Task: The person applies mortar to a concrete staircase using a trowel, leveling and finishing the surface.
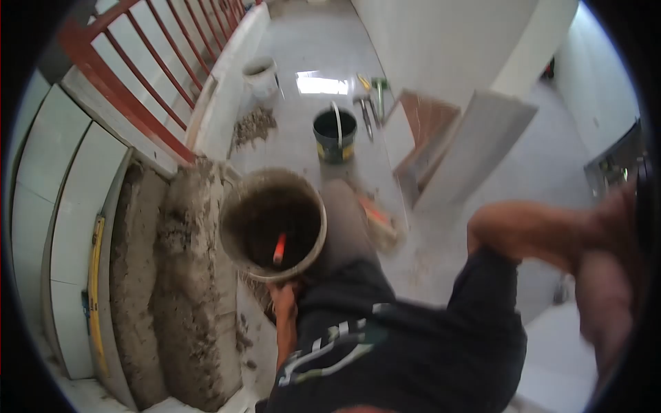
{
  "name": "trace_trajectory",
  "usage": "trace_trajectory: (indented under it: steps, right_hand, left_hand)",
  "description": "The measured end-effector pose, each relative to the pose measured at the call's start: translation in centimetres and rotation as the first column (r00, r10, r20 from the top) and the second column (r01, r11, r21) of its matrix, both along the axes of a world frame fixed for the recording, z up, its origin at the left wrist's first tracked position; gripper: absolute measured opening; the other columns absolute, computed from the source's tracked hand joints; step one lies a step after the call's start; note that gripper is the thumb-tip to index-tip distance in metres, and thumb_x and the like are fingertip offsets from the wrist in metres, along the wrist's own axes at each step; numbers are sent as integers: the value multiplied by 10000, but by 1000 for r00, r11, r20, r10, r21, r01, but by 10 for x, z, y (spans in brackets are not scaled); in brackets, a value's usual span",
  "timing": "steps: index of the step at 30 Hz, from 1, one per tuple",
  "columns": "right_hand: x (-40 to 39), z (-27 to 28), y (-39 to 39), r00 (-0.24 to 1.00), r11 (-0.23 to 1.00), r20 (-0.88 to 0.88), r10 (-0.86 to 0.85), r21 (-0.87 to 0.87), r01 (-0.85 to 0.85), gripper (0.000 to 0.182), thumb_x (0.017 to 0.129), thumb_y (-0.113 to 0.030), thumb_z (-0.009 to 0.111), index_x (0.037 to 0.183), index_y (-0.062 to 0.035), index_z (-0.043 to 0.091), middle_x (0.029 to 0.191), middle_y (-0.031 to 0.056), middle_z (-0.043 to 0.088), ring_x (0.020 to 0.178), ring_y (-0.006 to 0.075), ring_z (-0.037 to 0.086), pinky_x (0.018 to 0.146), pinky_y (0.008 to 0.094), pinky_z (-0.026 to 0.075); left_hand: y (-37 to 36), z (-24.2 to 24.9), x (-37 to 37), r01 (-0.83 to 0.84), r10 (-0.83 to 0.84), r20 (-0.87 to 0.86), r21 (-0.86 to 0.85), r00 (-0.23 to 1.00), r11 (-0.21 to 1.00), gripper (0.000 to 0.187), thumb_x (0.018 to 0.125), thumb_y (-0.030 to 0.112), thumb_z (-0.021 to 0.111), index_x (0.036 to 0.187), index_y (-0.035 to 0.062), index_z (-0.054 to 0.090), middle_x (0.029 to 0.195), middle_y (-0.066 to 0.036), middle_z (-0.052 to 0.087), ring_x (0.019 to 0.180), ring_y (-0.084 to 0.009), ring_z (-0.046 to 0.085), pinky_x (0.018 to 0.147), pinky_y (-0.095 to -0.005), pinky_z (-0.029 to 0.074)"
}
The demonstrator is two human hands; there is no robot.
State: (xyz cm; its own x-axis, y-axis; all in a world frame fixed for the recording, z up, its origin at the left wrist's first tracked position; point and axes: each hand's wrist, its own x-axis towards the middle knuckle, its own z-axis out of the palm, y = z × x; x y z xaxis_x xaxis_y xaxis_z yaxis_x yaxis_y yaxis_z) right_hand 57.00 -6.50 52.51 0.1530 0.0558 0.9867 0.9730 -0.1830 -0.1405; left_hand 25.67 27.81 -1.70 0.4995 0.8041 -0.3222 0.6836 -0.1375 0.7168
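Note:
My left hand (284, 300) is closed at the near rim of a large mortar-stained bucket (273, 271), its fingers partly hidden beneath the rim. Inside the bucket, a tool's orange handle (279, 249) stands out of dark, wet-looking mix. The bucket is beside my knee, its mouth facing up toward me. My right arm (530, 224) is raised and bent at the right edge of the view. Blur and the dark lens border hide the fingers of my right hand, so what it touches cannot be made out.
Left lie rough mortar-covered steps (186, 296), a yellow level (96, 289) and a red railing (103, 51). Ahead are a dark green bucket (335, 141), a white bucket (260, 79), hammers (365, 113) and mortar crumbs (255, 127). Tiles (482, 141) lean on the right.

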Motion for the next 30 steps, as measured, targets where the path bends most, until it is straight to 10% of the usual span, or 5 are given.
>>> trace_trajectory:
  steps: [1, 10, 14, 23, 30]
  right_hand:
    - [0, 5, 24, 1000, 999, -22, -19, 35, 20, 94, 886, -113, 641, 880, -24, 613, 803, 45, 578, 688, 90, 486, 615, 233, 377]
    - [30, -233, 198, 644, 811, -761, 81, -325, -486, 326, 1000, -249, 490, 988, 26, 664, 845, 116, 668, 779, 180, 618, 745, 313, 484]
    - [-6, -388, 264, 592, 738, -793, -142, -484, -471, 565, 968, -286, 556, 1413, 19, 386, 1395, 191, 463, 1253, 287, 478, 1048, 355, 355]
    - [-33, -414, 297, -230, 717, -912, 340, 410, -564, 540, 955, -167, 561, 1414, 34, 360, 1372, 187, 473, 1184, 309, 509, 1022, 408, 398]
    - [193, -490, 388, 353, 399, -931, 91, -291, -870, 543, 958, -359, 555, 1263, 90, 537, 1214, 209, 574, 1037, 255, 529, 922, 361, 420]
  left_hand:
    - [-13, 89, 18, 15, 374, 499, -615, 782, 789, 285, 834, 38, 576, 1116, 22, 612, 1102, -98, 577, 832, -180, 591, 688, -301, 501]
    - [52, 79, -40, -173, 135, 133, 331, 982, 928, 572, 738, 238, 620, 1252, -7, 560, 1091, -235, 652, 957, -385, 627, 860, -418, 487]
    - [42, 134, -36, -313, 416, 307, -332, 856, 890, 646, 835, 398, 667, 1318, 7, 492, 1216, -160, 607, 1117, -317, 587, 887, -396, 486]
    - [30, 147, 54, -136, 629, 583, -669, 514, 731, 907, 779, 531, 734, 1444, 145, 252, 1235, -97, 541, 1036, -221, 603, 629, -379, 565]
    - [1, 173, 120, -253, 607, 318, -698, 729, 670, 1064, 739, 494, 777, 1475, 84, 127, 1250, -183, 512, 1059, -229, 595, 670, -339, 562]
